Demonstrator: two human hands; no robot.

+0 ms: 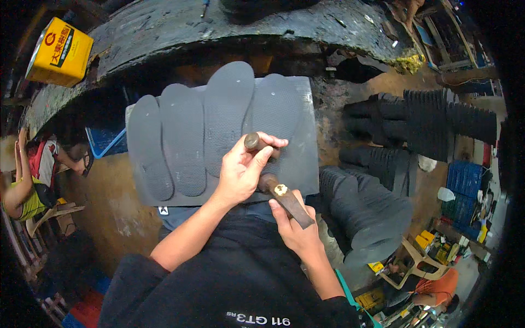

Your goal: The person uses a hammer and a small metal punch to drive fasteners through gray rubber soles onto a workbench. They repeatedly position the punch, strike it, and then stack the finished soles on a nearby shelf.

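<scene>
Holding: the person, in a dark top with pale lettering, keeps two tools over a grey rubber sheet (298,136) that lies in front of the body, so both sit close under the eyes.

Right hand: the right hand (295,227) is closed round the wooden handle of a hammer (284,199); the handle slants down toward the wrist and the worn head end sits up by the other hand, placed to meet the punch.

Left hand: the left hand (240,172) is wrapped round a short round-topped punch (252,142), thumb and fingers curled tight; the tool stands roughly upright, likely so its hidden lower end bears on the rubber. The tip itself cannot be seen.

Work piece: four sole-shaped rubber cutouts (183,147) lie side by side, overlapping on the sheet, toes pointing away, fanned so each stays reachable just left of the hands.

Right of the sheet: stacks of dark soles (372,210) lean in rows, and further ones (432,117) are piled beyond, apart from the work piece.

Left edge: a seated person (33,180) in a yellow top is well apart from the hands.

Far side: a dark, scuffed tabletop (164,27) curves across the top, with a yellow tin (59,52) at its left end.

Lower right: blue crates (465,191) and a person in an orange top (437,290) sit far below.
</scene>
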